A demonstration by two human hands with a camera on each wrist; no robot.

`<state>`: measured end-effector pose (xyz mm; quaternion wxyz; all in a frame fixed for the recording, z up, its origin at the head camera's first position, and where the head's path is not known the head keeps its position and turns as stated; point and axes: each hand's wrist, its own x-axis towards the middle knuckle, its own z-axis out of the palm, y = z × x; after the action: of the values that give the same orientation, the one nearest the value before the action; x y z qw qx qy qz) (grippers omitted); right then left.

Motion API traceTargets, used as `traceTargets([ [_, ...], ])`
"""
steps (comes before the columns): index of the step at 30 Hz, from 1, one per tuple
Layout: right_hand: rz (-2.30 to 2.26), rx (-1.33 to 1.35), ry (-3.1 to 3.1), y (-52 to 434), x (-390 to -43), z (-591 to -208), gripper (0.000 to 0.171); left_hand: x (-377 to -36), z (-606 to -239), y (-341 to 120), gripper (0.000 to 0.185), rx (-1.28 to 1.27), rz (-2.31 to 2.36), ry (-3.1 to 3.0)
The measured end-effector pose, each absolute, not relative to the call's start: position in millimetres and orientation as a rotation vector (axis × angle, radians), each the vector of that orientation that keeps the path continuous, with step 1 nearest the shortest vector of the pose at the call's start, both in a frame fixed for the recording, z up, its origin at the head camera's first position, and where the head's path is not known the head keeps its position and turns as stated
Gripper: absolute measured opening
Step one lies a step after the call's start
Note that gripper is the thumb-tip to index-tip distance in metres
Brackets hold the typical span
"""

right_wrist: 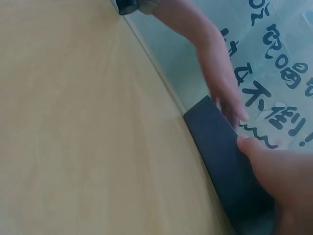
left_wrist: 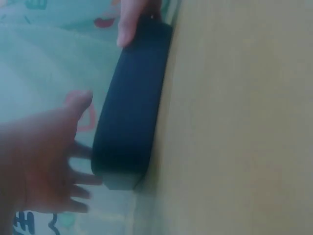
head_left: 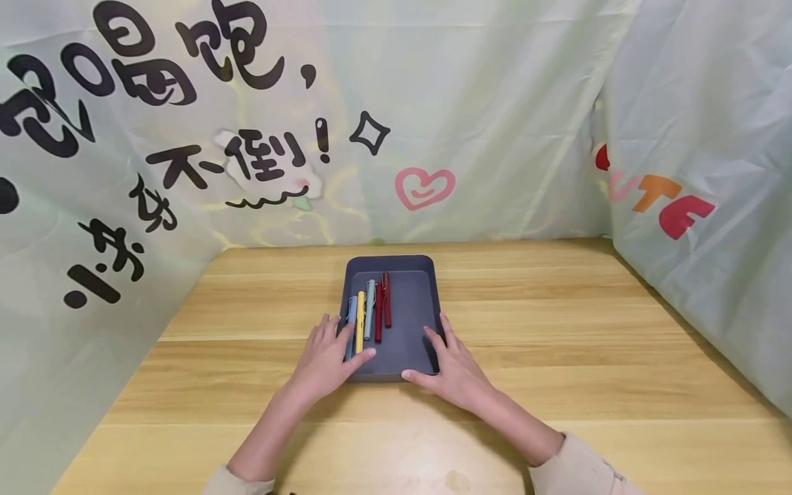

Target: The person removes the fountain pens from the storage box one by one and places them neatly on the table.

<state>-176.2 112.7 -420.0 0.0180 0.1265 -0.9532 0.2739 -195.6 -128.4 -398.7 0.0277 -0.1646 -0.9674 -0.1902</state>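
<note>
A dark grey-blue shallow tray (head_left: 408, 350) lies on the table with several capped pens on its left side. A periwinkle pen (head_left: 353, 309) is outermost, then a yellow pen (head_left: 361, 316), a pale blue pen (head_left: 370, 309) and two dark red pens (head_left: 383, 302). My left hand (head_left: 324, 361) is spread over the tray's near left corner, partly hiding the periwinkle pen. In the left wrist view its thumb stands up, away from the rim. At the near right corner, my right hand (head_left: 458, 368) rests its thumb on the rim (right_wrist: 238, 136), fingers extended along the right side.
The wooden table (head_left: 544, 330) runs around the tray. A pale printed cloth (head_left: 495, 124) with black lettering and a pink heart (head_left: 425, 188) hangs behind it and on both sides. Beige sleeves (head_left: 578, 467) cover the forearms.
</note>
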Motion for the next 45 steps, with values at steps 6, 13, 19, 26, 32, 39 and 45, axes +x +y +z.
traceTargets([
  [6, 0.846, 0.427, -2.944, 111.0, -179.5, -420.3, 0.096, -235.3, -410.9, -130.0, 0.061, -0.488, -0.542, -2.817],
  [13, 0.868, 0.448, -2.950, 109.2, -179.2, -419.3, 0.098, -248.0, -421.0, -132.8, 0.074, -0.400, -0.699, -2.992],
  [19, 0.757, 0.563, -2.879, 112.8, -184.0, -414.3, 0.092, -248.0, -419.5, -131.1, 0.073, -0.384, -0.688, -3.023],
  [26, 0.769, 0.704, -2.757, 103.3, -204.1, -393.4, 0.067, -248.9, -420.5, -131.1, 0.074, -0.387, -0.676, -3.065],
  [32, 1.078, 0.700, -2.806, 82.4, -242.4, -377.1, 0.042, -251.1, -419.2, -131.2, 0.073, -0.384, -0.683, -3.061],
  [39, 1.198, 0.621, -2.900, 65.6, -286.2, -384.6, 0.024, -253.0, -418.9, -129.2, 0.072, -0.406, -0.678, -3.049],
  [45, 1.139, 0.552, -2.963, 60.7, -297.2, -399.6, 0.019, -250.2, -420.9, -128.0, 0.071, -0.404, -0.694, -3.056],
])
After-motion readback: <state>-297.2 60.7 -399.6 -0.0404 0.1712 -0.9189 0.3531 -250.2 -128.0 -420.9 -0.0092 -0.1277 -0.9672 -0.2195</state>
